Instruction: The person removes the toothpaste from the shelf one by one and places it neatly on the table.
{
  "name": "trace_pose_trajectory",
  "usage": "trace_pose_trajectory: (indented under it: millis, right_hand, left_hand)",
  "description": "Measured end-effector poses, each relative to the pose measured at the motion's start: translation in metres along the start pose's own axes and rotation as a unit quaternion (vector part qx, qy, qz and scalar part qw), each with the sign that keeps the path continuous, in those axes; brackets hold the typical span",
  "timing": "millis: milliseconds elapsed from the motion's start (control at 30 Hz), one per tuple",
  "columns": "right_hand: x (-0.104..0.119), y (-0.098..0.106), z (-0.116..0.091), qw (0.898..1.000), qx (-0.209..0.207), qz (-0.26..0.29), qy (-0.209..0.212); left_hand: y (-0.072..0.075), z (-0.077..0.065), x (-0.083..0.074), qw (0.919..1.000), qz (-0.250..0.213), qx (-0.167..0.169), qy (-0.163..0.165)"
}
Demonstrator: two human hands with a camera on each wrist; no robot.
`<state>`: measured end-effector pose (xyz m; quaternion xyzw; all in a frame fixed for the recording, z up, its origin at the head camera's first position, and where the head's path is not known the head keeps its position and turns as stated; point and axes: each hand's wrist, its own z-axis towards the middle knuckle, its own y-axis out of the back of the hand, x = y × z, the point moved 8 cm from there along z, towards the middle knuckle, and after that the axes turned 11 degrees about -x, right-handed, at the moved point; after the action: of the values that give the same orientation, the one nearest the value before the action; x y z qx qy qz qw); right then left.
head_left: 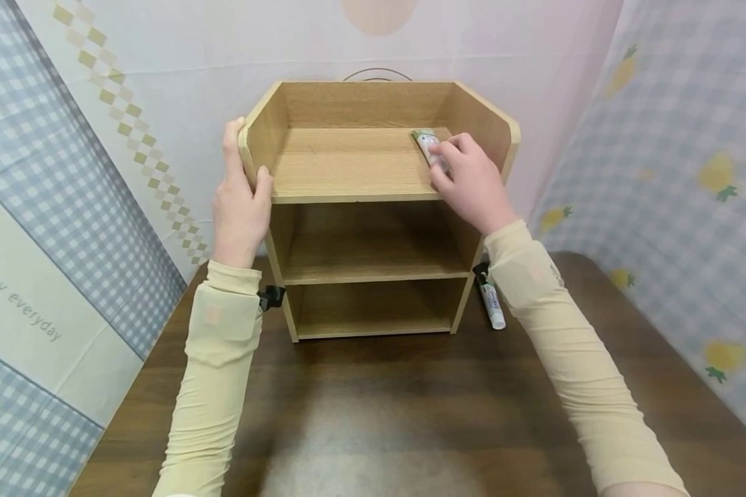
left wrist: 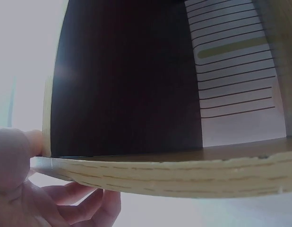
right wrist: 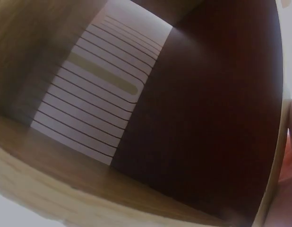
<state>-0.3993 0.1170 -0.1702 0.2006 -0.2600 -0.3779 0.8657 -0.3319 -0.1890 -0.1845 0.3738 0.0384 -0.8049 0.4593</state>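
Observation:
A small wooden shelf unit [head_left: 363, 199] stands upright on the brown table. My left hand [head_left: 241, 207] grips the front of its left side panel, thumb on the near side and fingers around the outer side. The left wrist view shows this hand [left wrist: 65, 189] at the wooden edge. On the top board's right part lies a small white-and-green squeeze tube [head_left: 427, 141]. My right hand [head_left: 469, 176] holds the tube's near end between thumb and fingers, covering part of it. In the right wrist view only a sliver of the hand [right wrist: 288, 161] appears at the right edge.
A second white tube [head_left: 493, 307] lies on the table [head_left: 373, 414] beside the unit's right side, partly behind the right wrist camera strap. Two lower compartments [head_left: 376, 238] open to the front. Patterned cloth [head_left: 659, 172] hangs around the table.

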Motion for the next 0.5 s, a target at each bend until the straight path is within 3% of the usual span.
trace_pose_trajectory:
  millis: [167, 500]
  right_hand:
    - [-0.004, 0.000, -0.003, 1.000, -0.006, 0.006, -0.017]
    - [-0.008, -0.009, 0.000, 0.997, 0.070, -0.027, -0.036]
  left_hand:
    - [-0.003, -0.001, 0.001, 1.0000, 0.003, 0.003, -0.003]
    - [-0.005, 0.002, 0.002, 1.0000, -0.005, 0.007, -0.004]
